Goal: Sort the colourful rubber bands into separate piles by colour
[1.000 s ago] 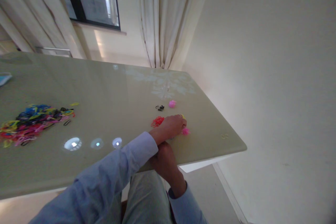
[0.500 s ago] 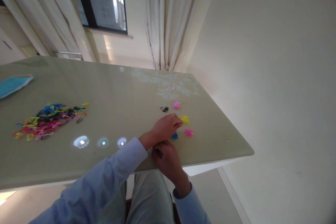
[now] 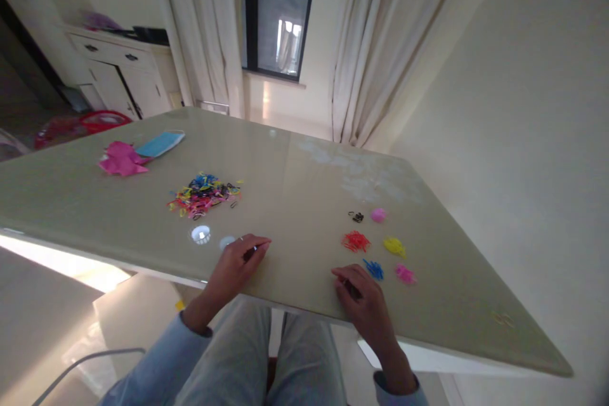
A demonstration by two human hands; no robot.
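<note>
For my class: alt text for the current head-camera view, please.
A person's left hand and right hand are near a table's front edge. Six small single-colour piles of bands lie near the right hand; a larger mixed pile lies beyond the left, with a blue face mask behind it.

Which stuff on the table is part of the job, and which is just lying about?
Likely in the job:
mixed heap of coloured loops
black pile
red pile
yellow pile
blue pile, by the right hand
far pink pile
near pink pile

Apparently just lying about:
blue face mask
crumpled pink item
</note>
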